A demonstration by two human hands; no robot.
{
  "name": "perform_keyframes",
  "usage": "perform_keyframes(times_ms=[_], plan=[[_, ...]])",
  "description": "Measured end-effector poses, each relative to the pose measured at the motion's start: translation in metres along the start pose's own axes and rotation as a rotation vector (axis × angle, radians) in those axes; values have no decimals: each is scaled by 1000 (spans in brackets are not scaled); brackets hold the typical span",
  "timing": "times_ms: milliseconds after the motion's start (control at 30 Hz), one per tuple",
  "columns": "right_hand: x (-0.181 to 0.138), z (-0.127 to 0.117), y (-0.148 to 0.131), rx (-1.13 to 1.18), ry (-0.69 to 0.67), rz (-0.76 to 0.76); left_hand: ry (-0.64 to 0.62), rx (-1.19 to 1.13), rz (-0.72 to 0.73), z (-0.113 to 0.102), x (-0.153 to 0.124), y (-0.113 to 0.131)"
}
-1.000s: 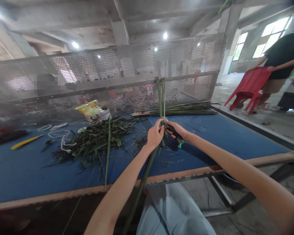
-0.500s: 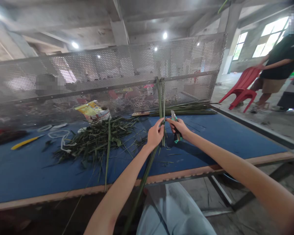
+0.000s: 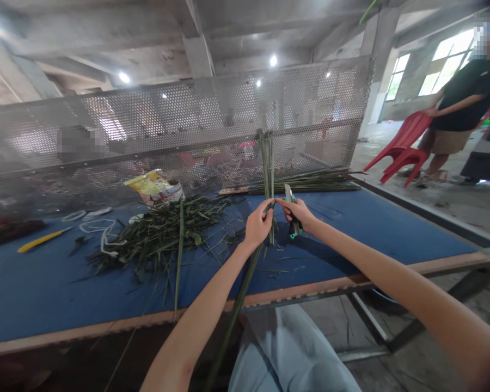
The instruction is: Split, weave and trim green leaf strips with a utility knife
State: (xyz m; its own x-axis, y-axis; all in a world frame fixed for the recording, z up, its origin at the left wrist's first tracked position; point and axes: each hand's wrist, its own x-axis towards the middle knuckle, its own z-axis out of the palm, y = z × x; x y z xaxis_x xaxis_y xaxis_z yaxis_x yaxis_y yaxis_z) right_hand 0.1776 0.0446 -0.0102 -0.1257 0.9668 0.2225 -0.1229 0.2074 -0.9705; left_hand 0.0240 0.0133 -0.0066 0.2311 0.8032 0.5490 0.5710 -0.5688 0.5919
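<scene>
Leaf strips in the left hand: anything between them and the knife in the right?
Nothing visible. The utility knife in the right hand has its blade up, beside the green leaf strips in the left hand, with an open gap between blade and strips.

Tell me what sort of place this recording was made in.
Probably a bare concrete workshop: a long blue-topped work table heaped with cut green leaves, a perforated metal screen along its far side, and concrete beams overhead.
</scene>
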Motion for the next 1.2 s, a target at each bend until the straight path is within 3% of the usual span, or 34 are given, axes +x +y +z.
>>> perform_keyframes(times_ms=[633, 1200], plan=[[1, -1, 4, -9, -8, 49, -91, 3, 49, 0, 2, -3], [3, -2, 9, -11, -15, -42, -143, -59, 11, 1, 3, -8]])
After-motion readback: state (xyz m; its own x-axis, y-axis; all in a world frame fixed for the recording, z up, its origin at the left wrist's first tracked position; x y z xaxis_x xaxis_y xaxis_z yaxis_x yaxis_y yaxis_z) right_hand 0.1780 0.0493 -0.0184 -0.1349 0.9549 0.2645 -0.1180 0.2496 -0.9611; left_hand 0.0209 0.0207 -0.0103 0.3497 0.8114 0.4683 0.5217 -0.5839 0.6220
